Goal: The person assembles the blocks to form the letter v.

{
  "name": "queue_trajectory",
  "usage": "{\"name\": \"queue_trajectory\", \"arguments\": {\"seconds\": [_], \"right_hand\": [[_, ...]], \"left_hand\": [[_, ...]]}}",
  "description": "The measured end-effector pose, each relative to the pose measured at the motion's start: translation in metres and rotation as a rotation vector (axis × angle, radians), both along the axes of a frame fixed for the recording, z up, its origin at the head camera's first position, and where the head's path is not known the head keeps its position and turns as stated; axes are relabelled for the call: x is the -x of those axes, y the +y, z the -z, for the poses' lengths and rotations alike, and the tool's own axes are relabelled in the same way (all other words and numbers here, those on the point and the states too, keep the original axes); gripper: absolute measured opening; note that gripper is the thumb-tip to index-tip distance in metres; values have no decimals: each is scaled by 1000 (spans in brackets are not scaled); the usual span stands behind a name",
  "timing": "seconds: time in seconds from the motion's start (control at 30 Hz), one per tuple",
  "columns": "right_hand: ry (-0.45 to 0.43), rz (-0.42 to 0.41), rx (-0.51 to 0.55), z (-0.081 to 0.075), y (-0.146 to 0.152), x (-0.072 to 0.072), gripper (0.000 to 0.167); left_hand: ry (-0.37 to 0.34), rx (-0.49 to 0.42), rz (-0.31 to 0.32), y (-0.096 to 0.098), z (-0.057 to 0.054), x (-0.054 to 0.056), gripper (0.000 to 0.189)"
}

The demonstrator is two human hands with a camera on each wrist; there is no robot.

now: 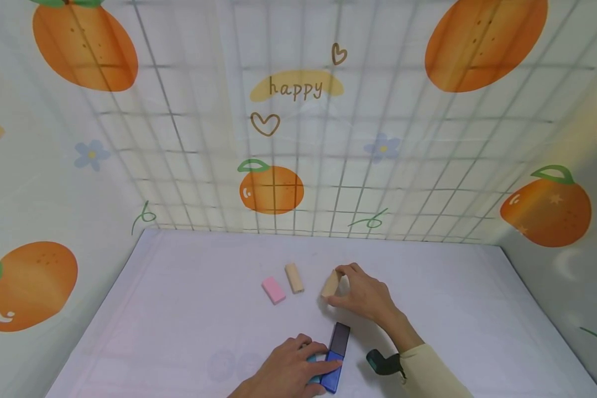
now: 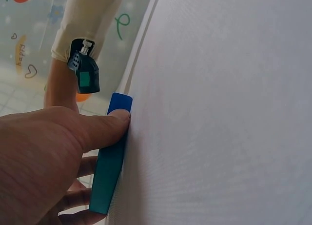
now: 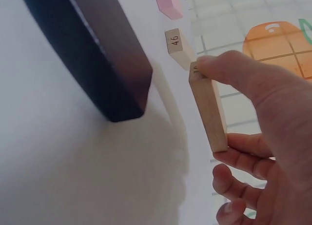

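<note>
My left hand (image 1: 286,367) grips a teal block (image 2: 106,178), its thumb along one side and fingers on the other. One of its fingers stretches over a blue block (image 1: 332,381), which lies against the teal one. End to end with the blue block is a dark block (image 1: 340,338). Farther back, my right hand (image 1: 370,296) pinches a plain wooden block (image 1: 330,284) by its ends, between thumb and fingertips. In the right wrist view the thumb partly covers a mark printed on that block's end.
Left of my right hand, a second wooden block (image 1: 294,278), stamped 46 on its end, lies beside a pink block (image 1: 273,290). A white cloth covers the table (image 1: 179,309). Behind it rises a curtain (image 1: 308,138) printed with oranges, and similar cloth flanks both sides.
</note>
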State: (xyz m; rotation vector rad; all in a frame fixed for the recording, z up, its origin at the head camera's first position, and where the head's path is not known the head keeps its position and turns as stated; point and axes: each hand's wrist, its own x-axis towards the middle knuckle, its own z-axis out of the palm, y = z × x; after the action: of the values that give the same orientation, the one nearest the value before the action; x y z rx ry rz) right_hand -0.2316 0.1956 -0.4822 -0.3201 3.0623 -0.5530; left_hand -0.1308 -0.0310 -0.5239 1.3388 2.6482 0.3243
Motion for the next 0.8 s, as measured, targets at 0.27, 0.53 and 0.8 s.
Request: {"name": "queue_trajectory", "arguments": {"seconds": [0.27, 0.53, 0.8], "right_hand": [[-7, -5, -3, 2, 2, 1, 78], [-5, -13, 6, 3, 4, 0, 78], [-1, -6, 0, 1, 4, -3, 78]], "left_hand": [[-3, 0, 2, 0, 0, 1, 54], [-13, 1, -1, 0, -1, 1, 54], [7, -23, 11, -1, 0, 0, 54]]}}
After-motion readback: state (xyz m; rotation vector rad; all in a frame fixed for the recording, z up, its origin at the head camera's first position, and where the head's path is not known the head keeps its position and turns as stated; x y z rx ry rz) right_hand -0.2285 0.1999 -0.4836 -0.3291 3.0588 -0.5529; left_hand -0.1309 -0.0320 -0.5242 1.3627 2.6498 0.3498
